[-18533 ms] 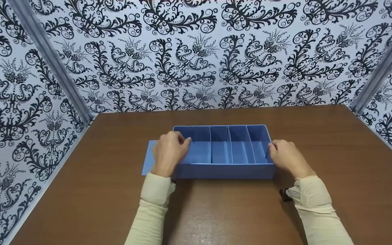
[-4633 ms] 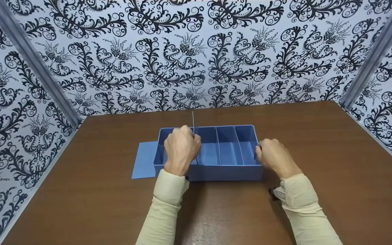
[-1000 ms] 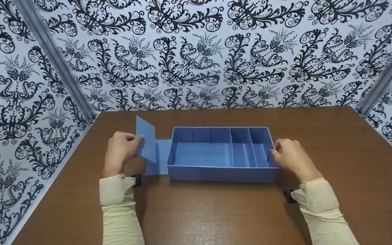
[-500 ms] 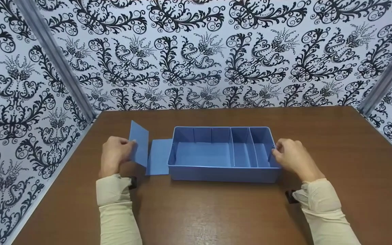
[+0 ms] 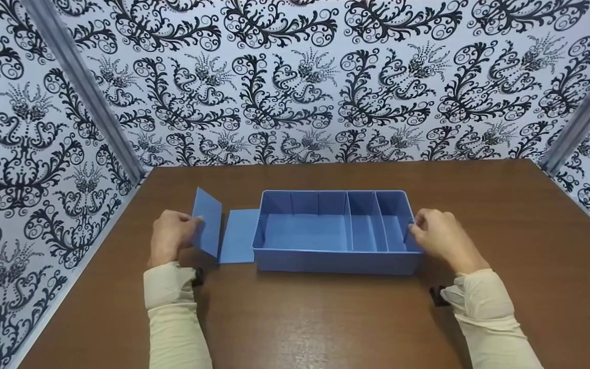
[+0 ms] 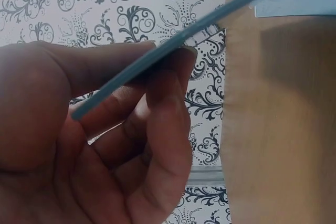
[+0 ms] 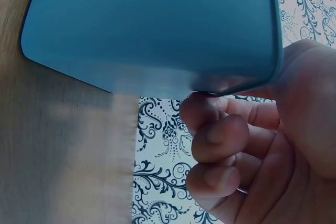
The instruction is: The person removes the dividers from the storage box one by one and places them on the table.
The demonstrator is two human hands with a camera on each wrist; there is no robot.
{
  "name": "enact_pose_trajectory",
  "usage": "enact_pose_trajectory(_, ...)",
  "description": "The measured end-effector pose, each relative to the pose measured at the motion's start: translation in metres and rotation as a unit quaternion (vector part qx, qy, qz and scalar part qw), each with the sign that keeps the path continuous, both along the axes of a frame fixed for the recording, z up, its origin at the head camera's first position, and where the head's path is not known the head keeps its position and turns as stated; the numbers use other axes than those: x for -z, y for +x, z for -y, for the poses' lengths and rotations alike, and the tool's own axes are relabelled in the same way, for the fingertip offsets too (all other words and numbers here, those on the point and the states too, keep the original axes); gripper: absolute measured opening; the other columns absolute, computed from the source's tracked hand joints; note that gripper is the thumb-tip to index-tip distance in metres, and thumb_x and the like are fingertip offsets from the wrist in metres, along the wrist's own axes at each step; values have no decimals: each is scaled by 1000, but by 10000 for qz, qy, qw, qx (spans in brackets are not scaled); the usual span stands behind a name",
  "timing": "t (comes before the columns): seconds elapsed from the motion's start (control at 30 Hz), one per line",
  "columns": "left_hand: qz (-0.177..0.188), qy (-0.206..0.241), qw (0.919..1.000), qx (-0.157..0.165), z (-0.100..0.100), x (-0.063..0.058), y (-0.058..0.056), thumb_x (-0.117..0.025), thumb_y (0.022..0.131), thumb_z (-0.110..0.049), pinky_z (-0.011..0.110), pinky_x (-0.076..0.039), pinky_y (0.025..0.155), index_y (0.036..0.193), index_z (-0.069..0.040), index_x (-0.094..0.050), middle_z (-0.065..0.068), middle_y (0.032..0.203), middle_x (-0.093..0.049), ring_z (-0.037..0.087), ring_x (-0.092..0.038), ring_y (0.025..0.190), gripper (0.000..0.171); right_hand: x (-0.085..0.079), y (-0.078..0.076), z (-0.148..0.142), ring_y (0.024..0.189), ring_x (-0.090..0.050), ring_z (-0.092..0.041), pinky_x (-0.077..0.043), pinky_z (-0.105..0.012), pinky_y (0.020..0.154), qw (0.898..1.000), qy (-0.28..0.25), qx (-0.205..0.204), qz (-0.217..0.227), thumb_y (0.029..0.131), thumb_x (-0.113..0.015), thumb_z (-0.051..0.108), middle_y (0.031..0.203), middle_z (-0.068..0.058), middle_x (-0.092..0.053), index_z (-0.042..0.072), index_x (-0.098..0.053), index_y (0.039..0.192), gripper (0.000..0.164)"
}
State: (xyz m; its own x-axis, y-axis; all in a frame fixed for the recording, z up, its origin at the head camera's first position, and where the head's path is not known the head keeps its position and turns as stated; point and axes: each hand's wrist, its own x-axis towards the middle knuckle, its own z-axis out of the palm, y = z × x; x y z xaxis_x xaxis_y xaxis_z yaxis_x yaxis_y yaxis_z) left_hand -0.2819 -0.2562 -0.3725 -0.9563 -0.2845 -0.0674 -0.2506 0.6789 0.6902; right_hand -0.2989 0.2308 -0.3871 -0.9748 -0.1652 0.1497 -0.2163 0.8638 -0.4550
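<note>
My left hand (image 5: 171, 237) pinches a flat blue divider panel (image 5: 207, 223) between thumb and fingers, left of the box. The panel stands tilted on edge; in the left wrist view its thin edge crosses the fingertips. A second blue divider (image 5: 237, 237) lies flat on the table, against the box's left end. The blue drawer-like box (image 5: 336, 262) has two dividers still upright in its right half, leaving one wide compartment and two narrow ones. At its right end, my right hand (image 5: 443, 238) grips the rim, thumb on one side and curled fingers on the other.
A brown wooden table (image 5: 315, 318) carries everything. Patterned white-and-black walls (image 5: 300, 92) rise behind it and at both sides. A small dark device sits at each sleeve cuff.
Since the oldest frame, the leftmost of the box's three dividers has been pulled out and carried left by my left hand. In the last second it lowered slightly leftward; my right hand stays on the rim.
</note>
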Motion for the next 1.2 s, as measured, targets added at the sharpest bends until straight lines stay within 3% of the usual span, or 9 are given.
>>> enact_pose_trajectory(0.2,77,-19,9999,-71,2,5,-2,-58,97,-30,31,-42,54,61,-11,-59,-2,59,-50,18,-56,62,40,2,1,-1,67,-58,-24,-45,-38,61,10000,-26,8,-27,92,-62,11,75,-11,-64,-2,-64,89,14)
enact_pose_trajectory(0.4,-9,-124,9999,-78,3,11,-2,-59,96,-30,33,-40,53,68,-8,-66,0,63,-55,20,-52,65,37,3,2,-1,67,-58,-25,-44,-40,61,9996,-64,-20,-270,90,-62,10,72,-9,-64,0,-64,85,12)
enact_pose_trajectory(0.67,276,-137,9995,-81,7,17,-4,-58,97,-32,33,-39,56,72,-9,-65,2,68,-54,20,-51,68,35,1,2,0,67,-58,-24,-44,-39,61,10000,-69,6,-52,92,-62,13,73,-9,-63,0,-64,86,14)
enact_pose_trajectory(0.93,253,-317,9992,-37,8,23,-8,-61,95,-31,34,-39,60,72,-8,-67,5,75,-59,23,-52,73,33,1,2,-1,69,-59,-24,-46,-40,62,10000,-89,21,-25,92,-62,13,75,-10,-64,0,-64,88,14)
enact_pose_trajectory(1.2,505,-272,9970,-525,8,26,-9,-62,94,-39,48,-42,78,88,-9,-74,11,95,-66,28,-57,88,33,3,2,0,67,-57,-24,-44,-37,60,9999,-87,27,-64,92,-61,13,73,-9,-62,0,-63,87,14)
